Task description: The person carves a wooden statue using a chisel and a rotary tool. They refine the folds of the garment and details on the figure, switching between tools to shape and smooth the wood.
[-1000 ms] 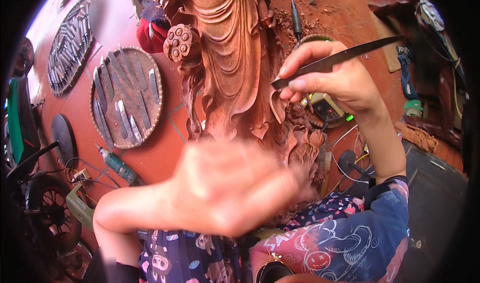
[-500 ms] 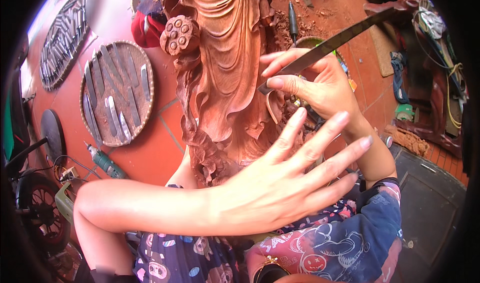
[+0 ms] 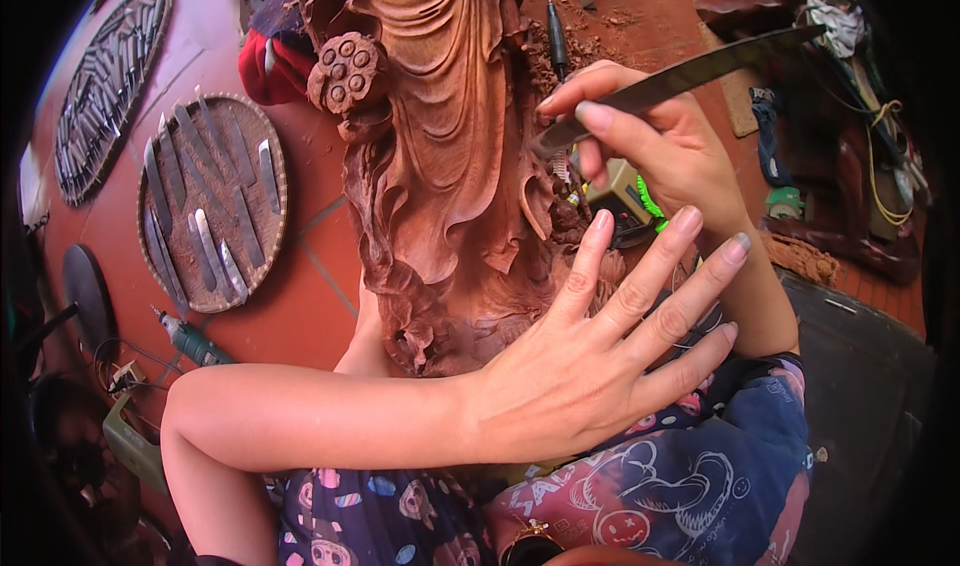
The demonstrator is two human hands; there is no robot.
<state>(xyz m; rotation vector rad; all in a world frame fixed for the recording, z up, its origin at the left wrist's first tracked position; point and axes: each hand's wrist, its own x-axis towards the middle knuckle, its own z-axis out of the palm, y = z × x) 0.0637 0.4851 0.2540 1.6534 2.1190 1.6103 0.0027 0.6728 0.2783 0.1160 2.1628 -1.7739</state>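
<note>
My right hand (image 3: 672,151) holds a long, flat, dark metal carving blade (image 3: 715,63) between thumb and fingers. The blade slants up to the right, and its near end points at the side of a reddish-brown wood carving (image 3: 435,96). That carving has flowing drapery folds and a seed-pod shape (image 3: 348,73) on its left. Below it, my left hand (image 3: 595,361) is held out with fingers spread and nothing in it, its forearm crossing above my lap. Whether the blade touches the wood I cannot tell.
On the left, a round woven tray (image 3: 215,266) holds several similar blades; another basket (image 3: 112,86) is packed with metal tools. A green rotary tool (image 3: 190,338) lies on the red tile floor. Wood chips and a black pen-like tool (image 3: 557,38) are beyond the carving. Dark carved furniture (image 3: 860,201) stands right.
The blade has tilted to a flatter angle in my right hand, whose fingers have curled further. My left hand stays spread, a little lower relative to the carving. The whole view has shifted slightly.
</note>
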